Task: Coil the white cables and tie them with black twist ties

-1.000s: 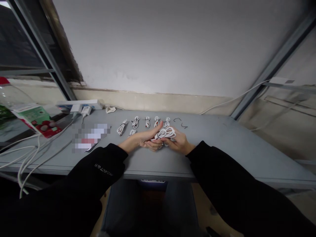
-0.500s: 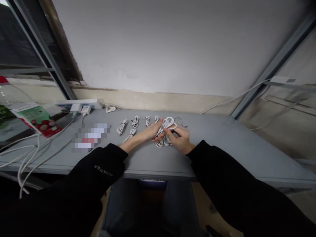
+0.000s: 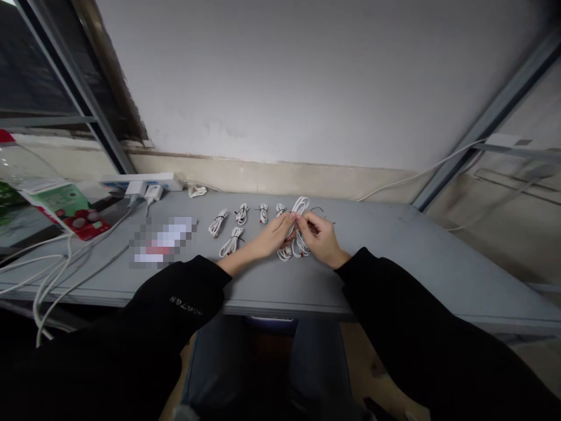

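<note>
4 bundles of white cable (image 3: 241, 214) show in a row toward the back of the grey desk (image 3: 394, 257), dark ties on them, the rightmost partly covered by the left hand (image 3: 277, 234). That hand is closed, thumb over bent fingers, around the lower part of a coil of white cable (image 3: 300, 204), whose loops rise above the thumbs near the middle of the desk. The right hand (image 3: 322, 237) meets it from the other side, thumb and fingertips drawn together on the same coil; whether they also pinch a tie is too small to tell. On the near side of the hands, 2 more bundles (image 3: 284, 252) lie close together, their tops hidden by the fingers. Another tied bundle (image 3: 231, 242) lies just beyond the left forearm. Past the right hand, a thin dark tie (image 3: 316, 209) rests on the desk, partly hidden. Farther left there is a pixelated flat object (image 3: 164, 242), and behind it a white power strip (image 3: 162, 180) with 2 white chargers (image 3: 153, 193) plugged in. A green and red carton (image 3: 70, 210) is tilted toward the far left, near a clear bottle with a red cap (image 3: 21, 164).
</note>
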A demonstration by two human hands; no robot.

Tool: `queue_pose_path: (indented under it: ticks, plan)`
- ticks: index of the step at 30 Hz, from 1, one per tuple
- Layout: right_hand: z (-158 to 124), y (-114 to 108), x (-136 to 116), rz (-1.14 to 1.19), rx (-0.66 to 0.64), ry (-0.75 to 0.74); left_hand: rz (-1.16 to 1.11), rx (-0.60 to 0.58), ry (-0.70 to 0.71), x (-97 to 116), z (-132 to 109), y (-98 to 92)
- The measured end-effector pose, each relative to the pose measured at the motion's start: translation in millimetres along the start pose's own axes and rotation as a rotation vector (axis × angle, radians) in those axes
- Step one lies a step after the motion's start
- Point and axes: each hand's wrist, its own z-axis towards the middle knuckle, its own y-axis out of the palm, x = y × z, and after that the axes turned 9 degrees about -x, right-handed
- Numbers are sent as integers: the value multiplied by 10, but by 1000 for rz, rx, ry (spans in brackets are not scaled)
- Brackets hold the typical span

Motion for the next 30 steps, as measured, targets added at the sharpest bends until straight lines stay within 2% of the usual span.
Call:
queue_pose_path:
  ticks: [5,8,11,14,17,22,26,30]
  plan:
    - [19,-60,15,-125,-170,-127,-133,-12,-64,-47,25,-14]
    - [25,-88,17,-121,-270,-88,-145,0,-84,-83,44,-40]
    - [25,-98,2,-61,-304,-15,-93,48,-60,-94,65,-98]
    - [24,-98,-10,33,-298,58,-59,120,-25,-55,79,-162]
    - [22,-96,-3,163,-292,171,-89,131,-16,-10,86,-201]
    - [32,-78,20,491,-319,341,-99,190,-30,-6,91,-224]
    - [68,-74,17,710,-334,409,-94,173,25,0,77,-233]
    - [94,-92,15,816,-372,465,-59,151,117,7,68,-228]
